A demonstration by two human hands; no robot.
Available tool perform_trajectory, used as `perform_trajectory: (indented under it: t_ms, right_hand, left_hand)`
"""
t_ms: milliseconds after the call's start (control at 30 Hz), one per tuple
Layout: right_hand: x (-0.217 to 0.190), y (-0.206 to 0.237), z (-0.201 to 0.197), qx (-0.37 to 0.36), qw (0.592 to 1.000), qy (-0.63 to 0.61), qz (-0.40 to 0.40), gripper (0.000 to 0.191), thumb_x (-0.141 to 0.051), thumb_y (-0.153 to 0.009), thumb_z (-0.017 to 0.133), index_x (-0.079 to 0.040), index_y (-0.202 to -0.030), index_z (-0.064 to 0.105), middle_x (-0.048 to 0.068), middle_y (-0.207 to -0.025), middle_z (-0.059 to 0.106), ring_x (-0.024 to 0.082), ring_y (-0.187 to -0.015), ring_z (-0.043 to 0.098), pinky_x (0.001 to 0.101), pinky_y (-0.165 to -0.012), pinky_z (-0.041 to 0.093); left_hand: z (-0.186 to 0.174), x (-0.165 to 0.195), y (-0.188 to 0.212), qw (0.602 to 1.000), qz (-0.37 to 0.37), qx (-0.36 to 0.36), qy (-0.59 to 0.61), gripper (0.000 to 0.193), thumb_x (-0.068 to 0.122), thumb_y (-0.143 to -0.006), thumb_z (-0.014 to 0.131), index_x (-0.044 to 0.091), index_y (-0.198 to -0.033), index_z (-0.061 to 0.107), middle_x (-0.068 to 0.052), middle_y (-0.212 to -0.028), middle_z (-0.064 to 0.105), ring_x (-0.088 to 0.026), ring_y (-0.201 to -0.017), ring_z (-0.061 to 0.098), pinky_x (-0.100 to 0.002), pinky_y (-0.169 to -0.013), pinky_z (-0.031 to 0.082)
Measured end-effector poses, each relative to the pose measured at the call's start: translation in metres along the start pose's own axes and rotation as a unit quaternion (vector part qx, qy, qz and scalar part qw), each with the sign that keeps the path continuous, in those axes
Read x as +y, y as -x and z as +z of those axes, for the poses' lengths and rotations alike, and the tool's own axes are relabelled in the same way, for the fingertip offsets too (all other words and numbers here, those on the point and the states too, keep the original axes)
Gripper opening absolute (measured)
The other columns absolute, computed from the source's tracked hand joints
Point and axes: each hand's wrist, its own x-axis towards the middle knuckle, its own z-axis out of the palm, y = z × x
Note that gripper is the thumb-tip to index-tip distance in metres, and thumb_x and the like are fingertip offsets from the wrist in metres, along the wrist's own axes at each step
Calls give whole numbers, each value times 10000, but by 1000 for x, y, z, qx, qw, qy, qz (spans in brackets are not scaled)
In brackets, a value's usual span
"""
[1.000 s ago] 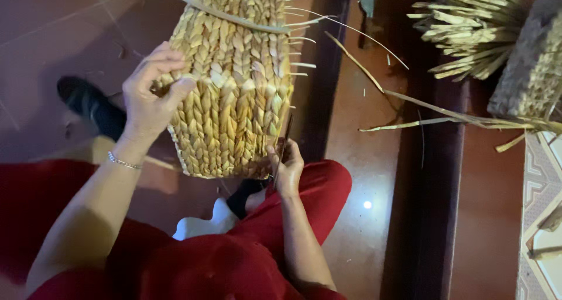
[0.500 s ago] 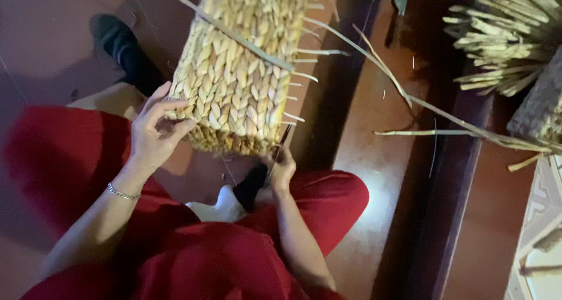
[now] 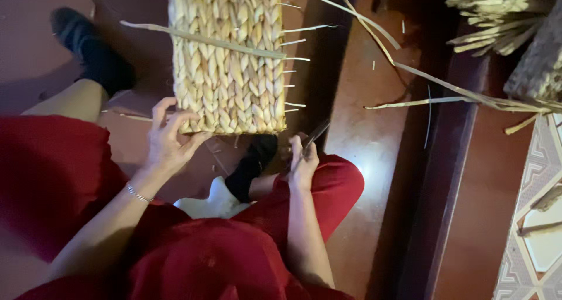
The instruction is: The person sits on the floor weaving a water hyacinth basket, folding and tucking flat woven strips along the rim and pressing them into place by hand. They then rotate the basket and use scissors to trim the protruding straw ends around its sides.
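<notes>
Two hands are on the work, low above my red-clad lap. My left hand [image 3: 167,145] spreads its fingers against the near bottom corner of the woven basket [image 3: 225,66], thumb and fingertips pinching its lower edge to steady it. My right hand [image 3: 302,159] is curled closed around a thin dark tool [image 3: 316,130], likely scissors or a blade, its tip angled up toward the basket's right corner. The basket stands between my knees over the reddish floor [image 3: 374,159], its plaited straw running up out of the top of the view.

To do this well, I judge the left hand should keep the edge firmly braced while the tool works close to the weave, catching only the stray ends [image 3: 295,60] poking from the right side and not the plaits themselves.

Farther off, long loose straw strands [image 3: 445,92] trail across the floor toward a bundle of straw [image 3: 497,13] at the upper right.

The tool's shape is hard to make out, the basket's top is cut off, and a dark sock [image 3: 93,54] shows beyond my left knee.
</notes>
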Motion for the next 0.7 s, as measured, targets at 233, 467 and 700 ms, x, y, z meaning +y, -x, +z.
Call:
perform_trajectory:
  t_ms: [233, 467, 700]
  right_hand:
    - [12, 12, -54, -196, 978, 27, 66, 572, -489, -1047, 431, -27, -1337, 603, 40, -893, 718, 91, -637, 639, 235, -546, 514]
    - [22, 8, -53, -218, 936, 267, -70, 527, -463, -1059, 468, 3, -1247, 625, 52, -835, 644, 131, -675, 600, 275, -598, 508]
    - [4, -2, -38, -212, 889, 353, -199, 484, -423, -1066, 498, 27, -1161, 648, 158, -841, 666, 220, -768, 655, 360, -717, 538]
  left_hand:
    - [-8, -7, 7, 956, 70, -73, -276, 388, 347, -789, 856, 125, -1070, 711, -204, -1507, 441, -401, -1335, 436, -573, -1084, 375]
    - [40, 10, 6, 956, 190, -130, -180, 478, 330, -864, 809, 172, -1297, 681, -131, -1535, 456, -357, -1417, 397, -635, -1171, 311]
    - [59, 12, 4, 951, 168, -172, -196, 612, 261, -824, 801, 212, -1406, 620, -90, -1599, 412, -326, -1491, 333, -722, -1169, 247]
